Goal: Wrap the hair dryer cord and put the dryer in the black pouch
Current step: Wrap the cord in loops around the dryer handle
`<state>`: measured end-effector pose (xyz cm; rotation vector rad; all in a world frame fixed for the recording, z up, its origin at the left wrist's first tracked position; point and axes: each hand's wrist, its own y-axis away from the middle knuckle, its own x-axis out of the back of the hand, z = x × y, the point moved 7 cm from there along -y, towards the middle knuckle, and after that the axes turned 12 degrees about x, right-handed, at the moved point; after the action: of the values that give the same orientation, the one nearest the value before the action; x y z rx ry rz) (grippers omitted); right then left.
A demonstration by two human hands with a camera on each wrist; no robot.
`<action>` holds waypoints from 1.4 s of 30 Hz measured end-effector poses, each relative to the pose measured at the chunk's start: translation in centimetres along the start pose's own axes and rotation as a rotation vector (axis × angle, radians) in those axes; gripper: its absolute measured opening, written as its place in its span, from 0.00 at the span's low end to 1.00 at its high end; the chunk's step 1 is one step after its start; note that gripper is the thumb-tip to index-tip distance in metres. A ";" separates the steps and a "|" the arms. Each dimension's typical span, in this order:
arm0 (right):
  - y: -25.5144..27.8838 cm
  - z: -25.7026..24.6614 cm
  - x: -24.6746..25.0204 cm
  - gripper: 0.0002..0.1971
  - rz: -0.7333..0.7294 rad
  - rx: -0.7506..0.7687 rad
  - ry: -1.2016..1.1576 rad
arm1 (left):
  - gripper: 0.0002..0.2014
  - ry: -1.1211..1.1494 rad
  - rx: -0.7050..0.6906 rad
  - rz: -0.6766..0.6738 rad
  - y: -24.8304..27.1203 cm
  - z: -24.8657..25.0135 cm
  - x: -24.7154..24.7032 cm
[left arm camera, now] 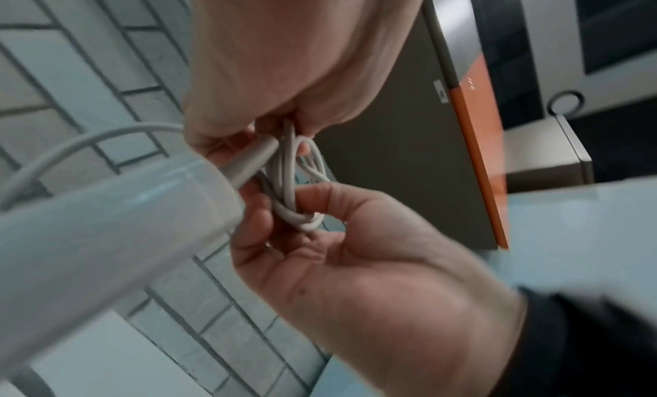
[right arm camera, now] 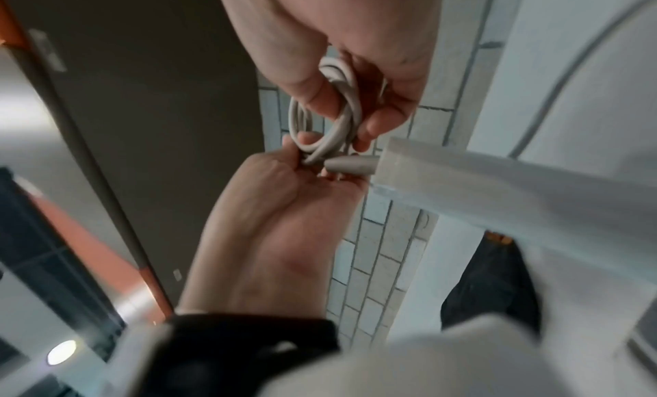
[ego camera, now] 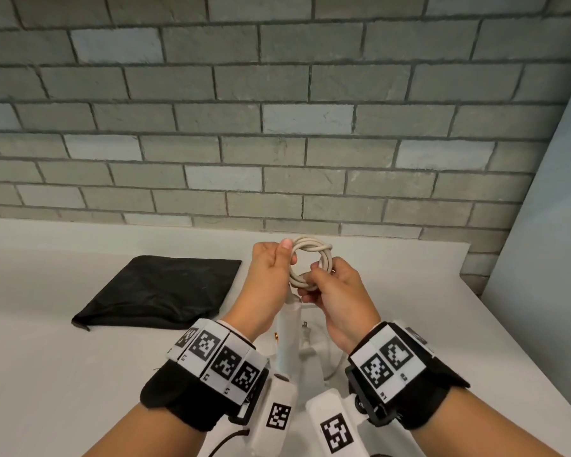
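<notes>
A small coil of beige cord (ego camera: pixel 310 263) is raised above the white table (ego camera: pixel 63 374), and both hands hold it. My left hand (ego camera: pixel 285 255) pinches the coil's left side. My right hand (ego camera: pixel 317 278) pinches its lower right, where a turn crosses the loops. Below the coil runs the white hair dryer handle (ego camera: pixel 289 334); its head is hidden behind my wrists. The left wrist view shows the coil (left arm camera: pixel 295 184) just past the handle (left arm camera: pixel 106 220). The right wrist view shows the coil (right arm camera: pixel 334 116) and the handle (right arm camera: pixel 497 184). The black pouch (ego camera: pixel 159 291) lies flat to the left.
The plug (ego camera: pixel 305 333) and a loose stretch of cord (ego camera: pixel 330 367) lie on the table under my hands. A grey brick wall (ego camera: pixel 277 127) closes the table's back edge. A pale panel (ego camera: pixel 548 209) stands at the right. The pouch (right arm camera: pixel 490 285) shows dark in the right wrist view.
</notes>
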<state>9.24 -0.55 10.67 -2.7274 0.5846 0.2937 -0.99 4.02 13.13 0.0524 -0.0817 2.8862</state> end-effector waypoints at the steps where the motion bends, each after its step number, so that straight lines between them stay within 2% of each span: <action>1: 0.1 0.0 0.0 0.09 0.000 0.023 -0.008 | 0.13 0.006 0.017 0.007 0.0 0.0 0.0; 4: 0.2 0.2 -0.2 0.08 -0.016 0.052 -0.088 | 0.14 0.019 0.041 0.023 0.0 0.0 0.2; 10: 0.0 0.4 -0.1 0.09 -0.054 0.036 -0.163 | 0.20 -0.034 0.082 -0.069 -0.3 -0.2 -0.5; 13: -0.3 0.2 0.1 0.09 -0.078 0.069 -0.054 | 0.21 -0.059 0.080 -0.081 -0.4 -0.1 -0.6; 15: -0.4 0.2 0.2 0.08 -0.108 0.089 0.044 | 0.17 -0.080 0.058 -0.063 -0.4 0.0 -0.4; 18: -0.4 0.3 0.5 0.08 -0.113 0.111 0.137 | 0.08 -0.064 0.000 -0.011 -0.3 0.6 0.0; 23: -0.1 0.2 0.5 0.10 -0.097 0.181 0.282 | 0.05 -0.091 -0.055 0.102 -0.1 0.9 0.2; 25: -0.2 -0.1 0.6 0.11 -0.086 0.218 0.357 | 0.04 -0.109 -0.117 0.134 0.4 1.5 0.0; 28: -0.3 -0.2 0.9 0.11 -0.087 0.207 0.394 | 0.07 -0.132 -0.207 0.060 1.9 2.2 -1.2; 30: -0.3 0.0 1.2 0.13 -0.091 0.165 0.344 | 0.08 -0.145 -0.223 -0.044 2.8 2.3 -2.1; 32: -0.2 0.1 1.3 0.14 -0.103 0.112 0.260 | 0.08 -0.231 -0.244 -0.077 2.8 2.1 -2.2; 35: 0.0 -0.1 0.9 0.13 -0.174 0.074 0.158 | 0.07 -0.241 -0.205 -0.086 2.3 1.7 -1.6; 39: 0.2 -0.3 0.4 0.11 -0.265 0.048 0.145 | 0.05 -0.053 -0.040 -0.188 1.8 0.9 -1.5; 41: -0.1 -0.4 1.0 0.17 -0.232 0.144 0.328 | 0.07 0.007 0.035 -0.210 1.5 0.4 -1.5; 42: -0.2 -1.1 1.6 0.21 -0.176 0.282 0.497 | 0.07 0.024 0.064 -0.215 1.3 0.3 -1.6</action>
<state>10.89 -1.32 11.31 -2.5456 0.4592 -0.4870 0.19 2.33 13.28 0.0357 0.0203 2.6730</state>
